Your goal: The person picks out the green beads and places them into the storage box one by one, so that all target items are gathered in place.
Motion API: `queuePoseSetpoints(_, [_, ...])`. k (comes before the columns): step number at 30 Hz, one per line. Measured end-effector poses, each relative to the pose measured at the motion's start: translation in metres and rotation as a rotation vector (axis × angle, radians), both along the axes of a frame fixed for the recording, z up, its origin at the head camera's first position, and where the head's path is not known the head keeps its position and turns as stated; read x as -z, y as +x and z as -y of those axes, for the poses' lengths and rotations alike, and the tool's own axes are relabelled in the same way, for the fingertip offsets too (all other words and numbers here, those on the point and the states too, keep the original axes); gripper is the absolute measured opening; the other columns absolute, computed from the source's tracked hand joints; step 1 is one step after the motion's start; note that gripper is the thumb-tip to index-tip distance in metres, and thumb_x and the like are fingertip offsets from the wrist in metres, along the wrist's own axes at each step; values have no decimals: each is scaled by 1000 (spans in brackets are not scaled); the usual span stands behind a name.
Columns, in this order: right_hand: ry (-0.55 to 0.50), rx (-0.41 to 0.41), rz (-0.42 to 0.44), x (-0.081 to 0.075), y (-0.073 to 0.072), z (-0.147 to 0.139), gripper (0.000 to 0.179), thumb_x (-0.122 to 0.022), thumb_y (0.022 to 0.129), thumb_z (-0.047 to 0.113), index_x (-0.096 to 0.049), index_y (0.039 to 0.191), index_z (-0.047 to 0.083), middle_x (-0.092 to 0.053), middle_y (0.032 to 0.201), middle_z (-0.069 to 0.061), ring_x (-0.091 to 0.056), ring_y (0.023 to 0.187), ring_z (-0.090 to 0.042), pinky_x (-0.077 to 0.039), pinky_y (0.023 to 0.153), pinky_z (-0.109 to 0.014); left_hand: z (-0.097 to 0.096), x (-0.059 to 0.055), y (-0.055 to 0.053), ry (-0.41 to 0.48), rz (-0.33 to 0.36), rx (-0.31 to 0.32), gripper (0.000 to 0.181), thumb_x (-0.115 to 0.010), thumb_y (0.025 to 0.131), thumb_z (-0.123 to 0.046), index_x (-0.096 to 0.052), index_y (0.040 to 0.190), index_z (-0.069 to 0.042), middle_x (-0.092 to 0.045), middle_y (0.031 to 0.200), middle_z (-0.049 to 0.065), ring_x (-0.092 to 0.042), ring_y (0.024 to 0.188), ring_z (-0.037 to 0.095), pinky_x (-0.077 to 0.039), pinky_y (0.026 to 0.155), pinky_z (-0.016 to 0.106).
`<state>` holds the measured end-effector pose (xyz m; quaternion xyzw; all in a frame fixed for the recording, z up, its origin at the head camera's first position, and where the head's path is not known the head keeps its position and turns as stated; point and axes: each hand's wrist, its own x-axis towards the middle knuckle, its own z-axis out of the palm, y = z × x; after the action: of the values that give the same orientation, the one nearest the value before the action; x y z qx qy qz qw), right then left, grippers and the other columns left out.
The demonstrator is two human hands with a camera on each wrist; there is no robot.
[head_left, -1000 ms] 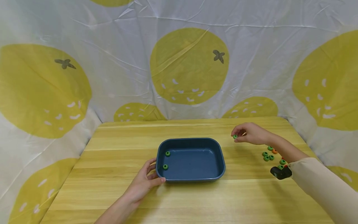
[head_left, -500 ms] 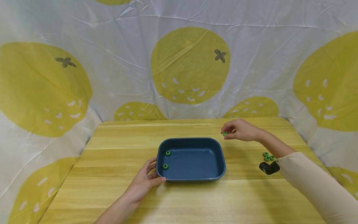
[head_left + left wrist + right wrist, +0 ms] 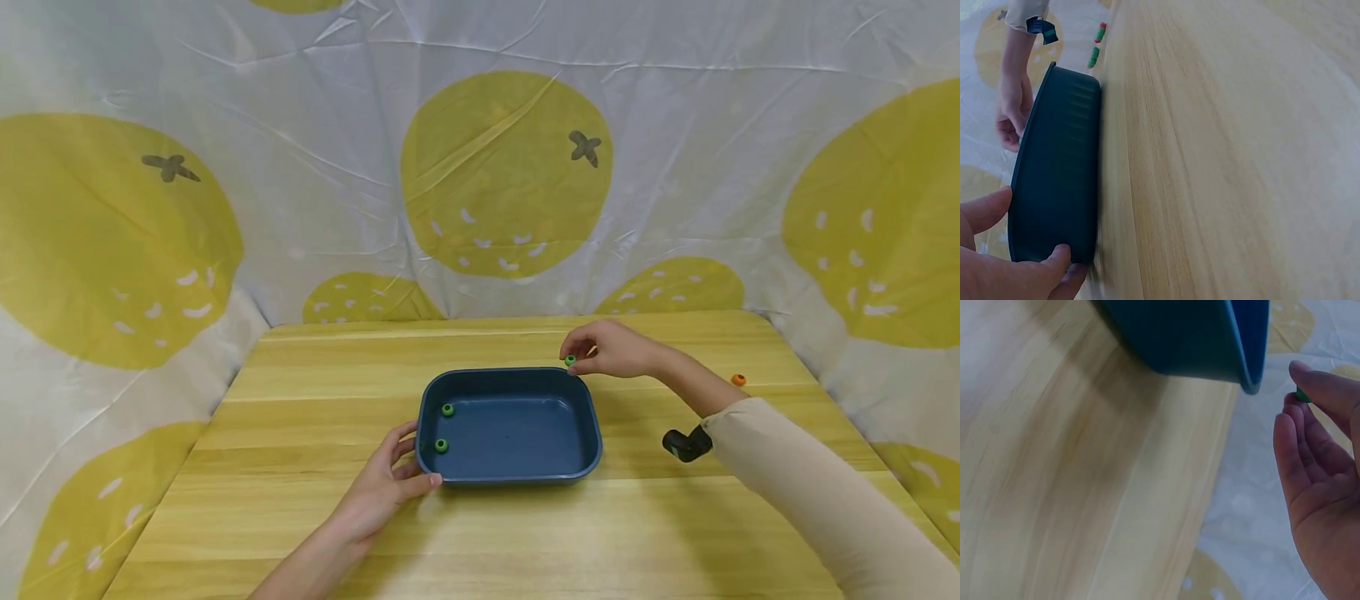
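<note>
A dark blue plastic tray [image 3: 510, 425] sits on the wooden table, with two green beads [image 3: 447, 410] lying inside near its left wall. My left hand [image 3: 378, 492] grips the tray's left end, thumb at the near corner and fingers round the side. Between thumb and fingertips, my right hand [image 3: 615, 350] pinches a green bead [image 3: 570, 360], just above the tray's far right corner. Only a sliver of that bead shows in the right wrist view, beside the tray's outer wall.
An orange bead [image 3: 738, 380] lies on the table to the right, behind the right forearm. Several green and red beads [image 3: 1094, 57] show in the left wrist view; the right sleeve hides them from the head camera. A printed cloth [image 3: 315, 192] hangs behind the table [image 3: 315, 400].
My right hand has carried the green bead leftward, from right of the tray to its far right corner. The left hand and the tray stay in place.
</note>
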<state>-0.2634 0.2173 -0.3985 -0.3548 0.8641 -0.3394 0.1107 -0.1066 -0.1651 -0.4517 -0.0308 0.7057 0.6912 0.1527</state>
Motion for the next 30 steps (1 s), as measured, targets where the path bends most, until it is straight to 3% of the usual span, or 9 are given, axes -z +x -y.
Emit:
queuePoseSetpoints(9, [-17, -50, -19, -3, -4, 28, 19, -75, 96, 10, -73, 113, 1, -70, 98, 2, -67, 87, -15, -59, 84, -36, 1, 2, 1, -18, -7, -18, 86, -81, 85, 2, -37, 157, -12, -46, 150, 21, -56, 129, 36, -51, 98, 43])
queuePoseSetpoints(17, [-59, -47, -41, 2, -7, 54, 15, -75, 96, 11, -75, 111, 8, -71, 101, 2, -67, 89, -15, -59, 85, -34, -1, 5, 3, 8, 6, -18, 85, -80, 87, 2, -36, 158, -13, -46, 150, 20, -54, 132, 36, -49, 97, 39])
queuePoseSetpoints(30, [-59, -146, -91, 6, -11, 93, 17, -76, 96, 12, -76, 112, 6, -72, 100, 4, -67, 88, -8, -57, 83, -27, -1, 7, 3, 4, 1, -16, 86, -80, 87, 1, -35, 158, -13, -43, 153, 19, -48, 138, 40, -47, 104, 45])
